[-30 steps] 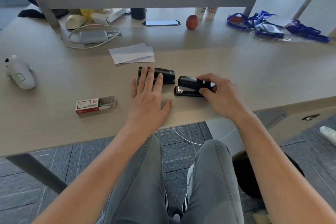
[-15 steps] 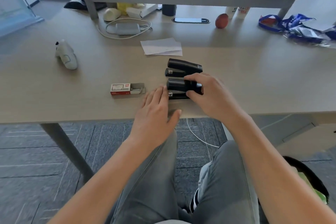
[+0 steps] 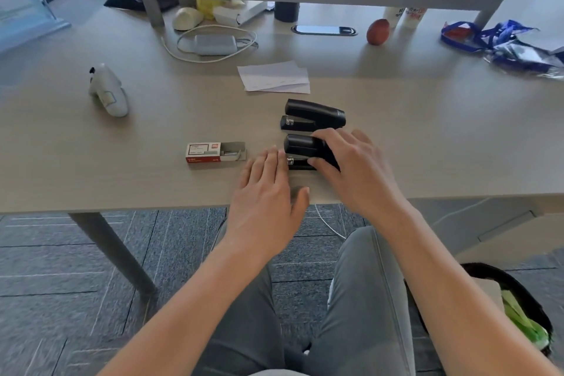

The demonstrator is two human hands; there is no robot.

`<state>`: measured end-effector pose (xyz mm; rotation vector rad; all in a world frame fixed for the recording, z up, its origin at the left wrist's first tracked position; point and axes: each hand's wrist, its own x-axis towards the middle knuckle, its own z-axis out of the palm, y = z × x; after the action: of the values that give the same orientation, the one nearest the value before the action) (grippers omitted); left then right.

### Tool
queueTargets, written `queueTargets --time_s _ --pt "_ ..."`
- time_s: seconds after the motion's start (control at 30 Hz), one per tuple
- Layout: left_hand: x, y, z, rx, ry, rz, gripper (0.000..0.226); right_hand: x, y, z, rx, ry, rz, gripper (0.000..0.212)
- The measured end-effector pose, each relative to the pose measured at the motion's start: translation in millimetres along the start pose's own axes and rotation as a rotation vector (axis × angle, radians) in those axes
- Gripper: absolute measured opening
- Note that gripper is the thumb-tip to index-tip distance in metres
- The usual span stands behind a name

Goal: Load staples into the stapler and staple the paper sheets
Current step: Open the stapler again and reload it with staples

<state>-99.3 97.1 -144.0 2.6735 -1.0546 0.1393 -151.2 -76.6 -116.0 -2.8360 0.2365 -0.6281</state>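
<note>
Two black staplers lie side by side on the desk. My right hand (image 3: pixel 357 171) grips the near stapler (image 3: pixel 300 148) around its rear half. The far stapler (image 3: pixel 314 115) lies untouched just behind it. My left hand (image 3: pixel 268 195) rests flat, fingers together, on the desk edge just left of the near stapler's front end, holding nothing. A red and white staple box (image 3: pixel 213 152) with its tray slid open lies to the left. A few white paper sheets (image 3: pixel 274 76) lie behind the staplers.
A white controller (image 3: pixel 108 91) lies on the desk (image 3: pixel 442 131) at left. A grey charger with cable (image 3: pixel 213 44), a phone (image 3: pixel 323 30), an apple (image 3: pixel 377 32) and blue lanyards (image 3: pixel 488 36) sit at the back under a raised shelf. A bag (image 3: pixel 515 314) stands on the floor at right.
My right hand has pulled the near stapler closer, in front of the other one. My left hand has drawn back off the far stapler to the desk edge. The view has shifted.
</note>
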Motion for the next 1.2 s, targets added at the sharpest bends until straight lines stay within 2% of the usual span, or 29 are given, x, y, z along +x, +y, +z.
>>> queueTargets --time_s 0.13,0.43,0.53,0.6,0.67,0.73,0.83,1.0,1.1,1.2 --pt "2.6 -1.5 1.7 -0.002 -0.047 -0.013 0.081 -2.9 0.2 2.3 0.243 0.164 0.175 0.032" --pt "0.9 -1.1 1.1 0.020 -0.064 -0.008 0.079 -15.6 -7.1 -2.2 0.653 0.311 0.527 0.027" --pt "-0.9 0.8 -2.3 0.011 -0.077 -0.010 0.077 -15.0 -3.2 -6.4 0.890 0.376 0.752 0.025" --pt "-1.4 1.8 -4.5 0.002 -0.077 -0.014 0.077 -16.0 0.0 -12.7 1.081 0.374 0.900 0.029" --pt "-1.9 2.3 -4.2 0.006 -0.071 -0.016 0.077 -19.3 8.0 -14.2 0.982 0.296 0.947 0.036" --pt "-1.7 2.4 -3.2 0.004 -0.068 -0.023 0.077 -23.3 13.5 -14.7 0.817 0.245 0.943 0.045" --pt "0.2 2.1 -5.0 -0.034 -0.075 -0.033 0.078 -27.9 12.7 -16.1 0.709 0.186 0.885 0.049" --pt "-3.7 0.9 -16.4 -0.247 -0.041 -0.065 0.079 -28.2 -5.7 -14.7 0.619 0.128 0.647 0.034" --pt "-11.8 -7.3 -26.5 -0.362 0.067 -0.065 0.061 -23.0 -23.8 -14.2 0.608 0.097 0.494 0.025" --pt "-15.9 -28.3 -34.3 -0.364 0.196 -0.095 0.045 -8.0 -45.4 -8.8 0.514 0.095 0.351 0.017"
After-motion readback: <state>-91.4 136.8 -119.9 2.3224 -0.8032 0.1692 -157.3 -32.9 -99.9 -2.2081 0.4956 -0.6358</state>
